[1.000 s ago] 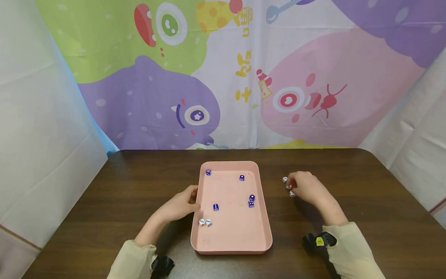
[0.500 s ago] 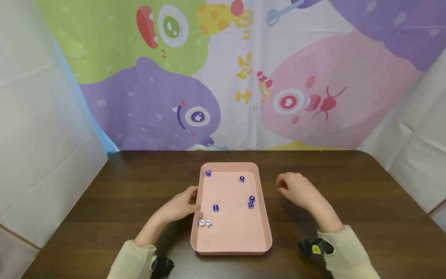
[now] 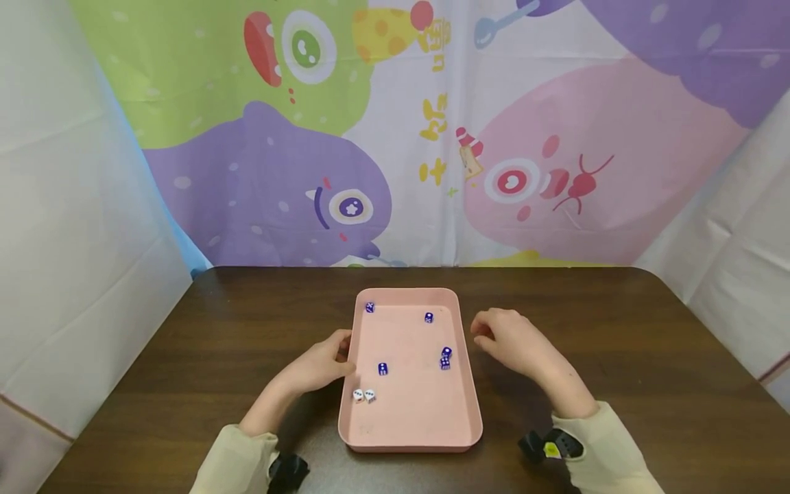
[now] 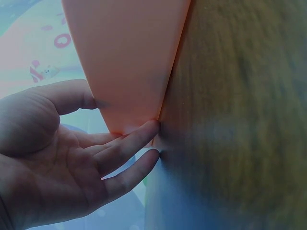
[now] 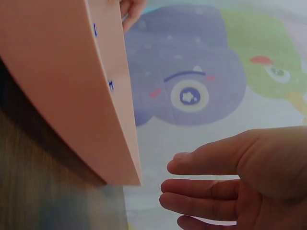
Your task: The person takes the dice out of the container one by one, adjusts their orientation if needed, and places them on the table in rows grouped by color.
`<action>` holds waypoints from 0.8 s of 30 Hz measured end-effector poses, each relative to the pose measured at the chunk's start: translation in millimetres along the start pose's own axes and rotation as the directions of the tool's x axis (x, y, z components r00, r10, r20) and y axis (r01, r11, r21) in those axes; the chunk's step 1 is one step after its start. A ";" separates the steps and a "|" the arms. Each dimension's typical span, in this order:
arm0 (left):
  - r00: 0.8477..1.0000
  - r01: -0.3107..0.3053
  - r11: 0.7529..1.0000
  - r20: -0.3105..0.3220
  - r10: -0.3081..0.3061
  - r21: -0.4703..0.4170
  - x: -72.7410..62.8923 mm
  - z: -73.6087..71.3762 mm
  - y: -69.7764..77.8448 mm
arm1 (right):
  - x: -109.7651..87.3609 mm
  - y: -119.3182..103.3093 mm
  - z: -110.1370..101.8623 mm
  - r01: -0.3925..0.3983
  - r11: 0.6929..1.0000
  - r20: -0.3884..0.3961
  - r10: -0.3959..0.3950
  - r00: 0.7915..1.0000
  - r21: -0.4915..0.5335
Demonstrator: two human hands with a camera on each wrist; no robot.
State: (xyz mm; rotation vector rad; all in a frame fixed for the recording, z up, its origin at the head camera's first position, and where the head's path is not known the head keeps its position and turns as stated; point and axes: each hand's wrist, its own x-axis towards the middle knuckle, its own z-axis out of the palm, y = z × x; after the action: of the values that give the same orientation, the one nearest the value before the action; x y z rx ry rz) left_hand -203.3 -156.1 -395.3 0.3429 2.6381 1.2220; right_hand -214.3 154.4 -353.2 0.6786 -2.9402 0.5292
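In the head view my left hand (image 3: 317, 363) rests at the left edge of the pink tray (image 3: 410, 439), thumb at the rim. Its fingertips touch the tray's outer wall (image 4: 127, 52) in the left wrist view. My right hand (image 3: 509, 343) hovers just off the tray's right side, thumb (image 5: 206, 163) and fingers bent towards it; I cannot tell whether a die is between them. Inside the tray, two white dice (image 3: 364, 395) lie near a blue die (image 3: 382, 369) at the left. Two blue dice (image 3: 446, 358) touch at the right, and others (image 3: 369, 307) lie towards the back.
The dark wooden table (image 3: 259, 309) extends around the tray. Behind it hangs a curtain (image 3: 420, 226) with cartoon figures, and white cloth (image 3: 92, 240) closes off the sides. Each wrist wears a black strap (image 3: 549, 446).
My right hand has moved left from the three white dice towards the tray, and those dice no longer show. The left hand, tray and dice inside it stay put.
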 end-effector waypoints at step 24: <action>1.000 -0.017 1.000 0.004 0.017 0.003 1.7 -0.5 -4.3 | 5.7 -49.5 24.0 0.202 0.974 0.064 -0.210 0.976 0.103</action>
State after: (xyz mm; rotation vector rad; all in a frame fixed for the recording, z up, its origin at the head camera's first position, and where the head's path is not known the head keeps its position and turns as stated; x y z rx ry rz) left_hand -205.6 -158.7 -398.5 0.3686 2.6397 1.2210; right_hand -197.7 101.9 -359.2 1.0223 -2.8787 0.6402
